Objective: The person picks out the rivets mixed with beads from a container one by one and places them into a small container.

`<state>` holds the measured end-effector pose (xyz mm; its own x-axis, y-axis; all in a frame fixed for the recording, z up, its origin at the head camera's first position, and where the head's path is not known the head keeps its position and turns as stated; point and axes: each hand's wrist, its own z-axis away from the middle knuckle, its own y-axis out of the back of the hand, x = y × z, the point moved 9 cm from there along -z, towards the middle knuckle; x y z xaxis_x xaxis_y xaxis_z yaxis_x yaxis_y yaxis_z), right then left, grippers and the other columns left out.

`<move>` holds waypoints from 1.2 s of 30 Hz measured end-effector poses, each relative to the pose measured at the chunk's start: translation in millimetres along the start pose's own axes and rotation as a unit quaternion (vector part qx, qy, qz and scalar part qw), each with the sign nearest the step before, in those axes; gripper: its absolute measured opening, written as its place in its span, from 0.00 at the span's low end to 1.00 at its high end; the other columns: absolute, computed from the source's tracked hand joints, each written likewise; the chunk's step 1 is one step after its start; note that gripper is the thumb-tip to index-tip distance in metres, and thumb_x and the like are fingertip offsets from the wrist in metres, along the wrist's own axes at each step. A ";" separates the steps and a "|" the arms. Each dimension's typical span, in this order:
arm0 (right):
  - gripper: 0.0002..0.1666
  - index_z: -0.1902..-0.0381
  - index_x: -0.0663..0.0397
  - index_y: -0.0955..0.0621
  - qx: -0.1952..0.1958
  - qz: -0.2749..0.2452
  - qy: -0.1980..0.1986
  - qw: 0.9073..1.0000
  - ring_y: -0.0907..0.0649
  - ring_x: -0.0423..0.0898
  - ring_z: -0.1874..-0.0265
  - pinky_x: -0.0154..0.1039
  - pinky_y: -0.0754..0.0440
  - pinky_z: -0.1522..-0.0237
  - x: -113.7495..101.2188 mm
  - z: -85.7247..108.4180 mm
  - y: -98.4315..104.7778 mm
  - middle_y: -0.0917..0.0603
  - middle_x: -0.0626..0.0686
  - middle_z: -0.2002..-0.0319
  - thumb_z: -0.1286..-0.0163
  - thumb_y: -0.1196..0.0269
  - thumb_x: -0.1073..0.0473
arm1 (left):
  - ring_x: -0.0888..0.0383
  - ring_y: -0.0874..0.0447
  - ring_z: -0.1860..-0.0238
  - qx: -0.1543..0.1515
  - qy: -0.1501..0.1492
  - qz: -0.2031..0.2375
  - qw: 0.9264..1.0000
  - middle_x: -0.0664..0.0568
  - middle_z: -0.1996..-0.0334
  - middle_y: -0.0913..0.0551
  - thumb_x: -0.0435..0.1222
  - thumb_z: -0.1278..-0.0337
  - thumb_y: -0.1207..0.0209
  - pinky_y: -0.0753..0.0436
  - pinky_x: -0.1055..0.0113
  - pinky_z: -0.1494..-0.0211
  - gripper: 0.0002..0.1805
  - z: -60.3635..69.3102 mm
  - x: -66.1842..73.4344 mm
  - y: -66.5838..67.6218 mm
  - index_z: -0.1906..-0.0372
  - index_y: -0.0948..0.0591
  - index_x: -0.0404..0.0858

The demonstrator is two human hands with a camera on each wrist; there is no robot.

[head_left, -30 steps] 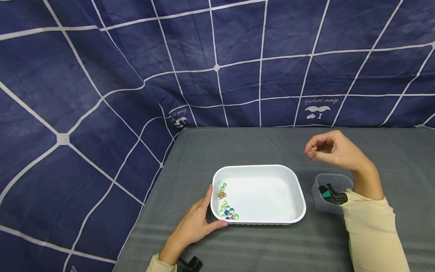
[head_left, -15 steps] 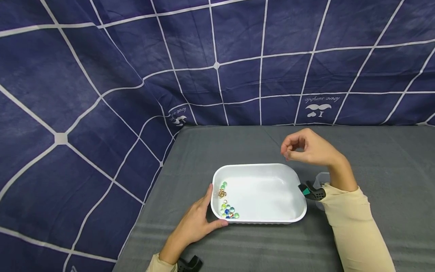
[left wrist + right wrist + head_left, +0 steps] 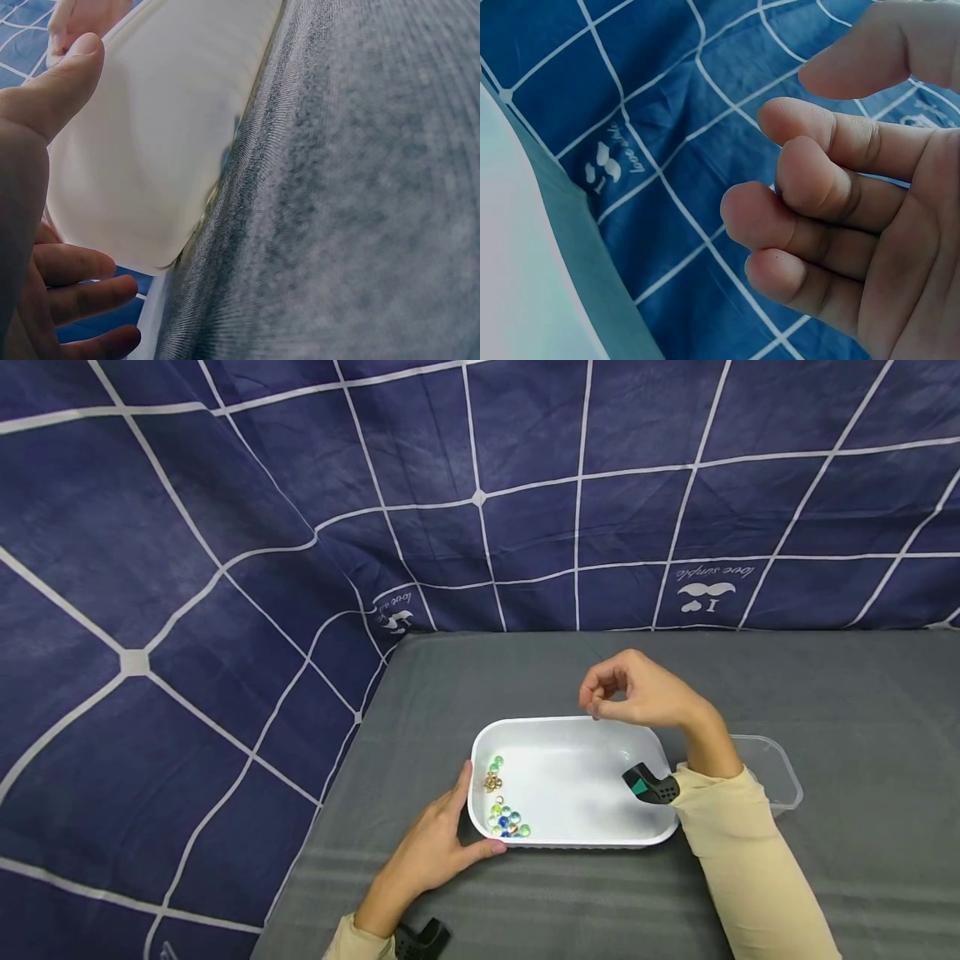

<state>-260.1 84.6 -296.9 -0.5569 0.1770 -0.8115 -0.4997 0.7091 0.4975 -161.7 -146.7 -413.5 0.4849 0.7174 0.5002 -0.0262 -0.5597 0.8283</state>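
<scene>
A white tray [image 3: 577, 785] lies on the grey cloth. Glass marbles [image 3: 510, 820], mostly green with some blue, are gathered along its left end, with a cluster of small gold pieces [image 3: 492, 782] among them. My left hand [image 3: 431, 852] rests against the tray's near left corner, its thumb at the near rim and its index finger along the left side. My right hand [image 3: 633, 689] hovers over the tray's far rim with loosely curled fingers. In the right wrist view, a gap separates the thumb [image 3: 855, 71] from the fingers, and nothing shows between them.
A clear plastic box [image 3: 783, 772] stands right of the tray, partly hidden by my right forearm. Blue cloth with white lines [image 3: 525, 543] hangs behind and to the left. A black wrist camera [image 3: 651, 785] on my right arm covers part of the tray.
My right hand has moved left, from above the clear box to the tray's far rim, its fingers staying curled. The left hand and tray have stayed in place.
</scene>
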 end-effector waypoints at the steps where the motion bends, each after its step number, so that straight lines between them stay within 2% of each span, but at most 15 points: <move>1: 0.10 0.71 0.60 0.17 -0.003 0.004 -0.004 1.000 0.21 0.43 0.76 0.36 0.19 0.69 0.8 -1.7 -1.8 0.19 0.47 0.76 0.40 0.42 0.77 | 0.43 0.25 0.38 0.001 -0.001 0.000 1.000 0.34 0.36 0.27 0.56 0.55 0.27 0.24 0.47 0.41 0.62 -0.2 0.3 -0.3 0.24 0.46 0.28; 10: 0.11 0.72 0.57 0.16 -0.024 0.031 -0.018 0.999 0.22 0.42 0.76 0.38 0.21 0.69 -2.0 -22.9 -18.5 0.20 0.45 0.77 0.41 0.42 0.74 | 0.42 0.27 0.37 0.001 0.001 0.008 1.000 0.34 0.34 0.29 0.56 0.55 0.27 0.25 0.47 0.40 0.62 0.3 -0.2 -0.3 0.24 0.46 0.28; 18: 0.08 0.73 0.59 0.16 -0.025 0.046 0.002 0.999 0.22 0.41 0.77 0.36 0.21 0.68 -6.6 -44.1 -33.4 0.21 0.44 0.78 0.42 0.41 0.72 | 0.42 0.27 0.36 -0.004 0.010 0.019 1.000 0.34 0.34 0.30 0.58 0.54 0.28 0.25 0.47 0.40 0.62 -0.4 -1.2 -0.6 0.24 0.46 0.28; 30: 0.05 0.72 0.58 0.16 -0.020 0.038 -0.007 0.999 0.23 0.41 0.77 0.35 0.21 0.69 14.1 -55.9 -59.7 0.22 0.43 0.79 0.42 0.37 0.70 | 0.43 0.30 0.34 -0.009 0.008 0.012 1.000 0.35 0.32 0.33 0.58 0.55 0.28 0.27 0.49 0.37 0.63 0.2 -1.8 -2.8 0.24 0.48 0.28; 36: 0.04 0.70 0.60 0.15 -0.035 0.040 -0.014 0.999 0.23 0.40 0.77 0.34 0.22 0.70 25.0 -60.1 -71.1 0.21 0.43 0.78 0.42 0.36 0.70 | 0.43 0.29 0.35 -0.005 0.002 0.016 1.000 0.34 0.32 0.32 0.58 0.54 0.29 0.27 0.49 0.37 0.62 -0.3 -0.8 -1.2 0.24 0.47 0.27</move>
<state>-278.4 -2.4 -334.1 -0.5776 0.2510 -0.7768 -0.5002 0.6431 0.5798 -162.3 -146.4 -414.8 0.4806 0.7004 0.5276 -0.0499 -0.5789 0.8139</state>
